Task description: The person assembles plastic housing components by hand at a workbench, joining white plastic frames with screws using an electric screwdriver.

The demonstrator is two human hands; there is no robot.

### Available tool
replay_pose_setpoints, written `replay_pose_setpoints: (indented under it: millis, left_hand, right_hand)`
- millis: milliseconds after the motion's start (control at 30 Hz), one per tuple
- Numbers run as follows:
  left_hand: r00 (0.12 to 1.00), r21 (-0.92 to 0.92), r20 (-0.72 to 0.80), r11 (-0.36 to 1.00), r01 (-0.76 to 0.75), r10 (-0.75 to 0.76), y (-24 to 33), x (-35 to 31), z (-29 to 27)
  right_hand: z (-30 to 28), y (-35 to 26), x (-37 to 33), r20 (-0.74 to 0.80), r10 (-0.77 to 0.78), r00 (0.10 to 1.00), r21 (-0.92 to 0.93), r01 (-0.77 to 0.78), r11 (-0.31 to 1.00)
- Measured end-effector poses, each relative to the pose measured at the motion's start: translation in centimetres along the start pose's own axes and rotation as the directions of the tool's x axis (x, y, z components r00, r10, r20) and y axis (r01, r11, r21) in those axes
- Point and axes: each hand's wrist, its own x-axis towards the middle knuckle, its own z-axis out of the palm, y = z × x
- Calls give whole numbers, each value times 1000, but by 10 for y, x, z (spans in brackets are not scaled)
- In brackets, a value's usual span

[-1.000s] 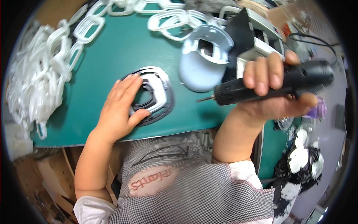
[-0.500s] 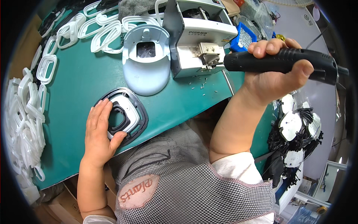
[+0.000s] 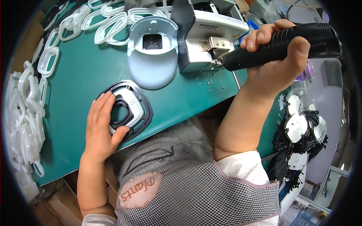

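Head view: grasping the black electric screwdriver (image 3: 281, 46) in the right hand (image 3: 273, 71), nose-first at the screw dispenser (image 3: 201, 56); resting the left hand (image 3: 102, 122), unclenched, on the black-and-white frame (image 3: 136, 109) on the green surface (image 3: 181, 101). Probably at screw pickup; next calling for a straight, steady lift.

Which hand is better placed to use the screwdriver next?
Probably the right hand: it grips the screwdriver, whose front end is at the machine. The left hand lies on the black-and-white frame.
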Motion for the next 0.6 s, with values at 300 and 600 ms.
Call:
replay_pose_setpoints:
  millis: [300,600]
  left_hand:
    - [999,-35,3,999,33,-33,-2,0,1]
    - [999,-88,-17,996,27,-28,-6,-3,1]
  right_hand:
    - [75,33,-47,365,-145,919,513,-69,855]
    - [116,52,-61,419,-50,907,447,-158,880]
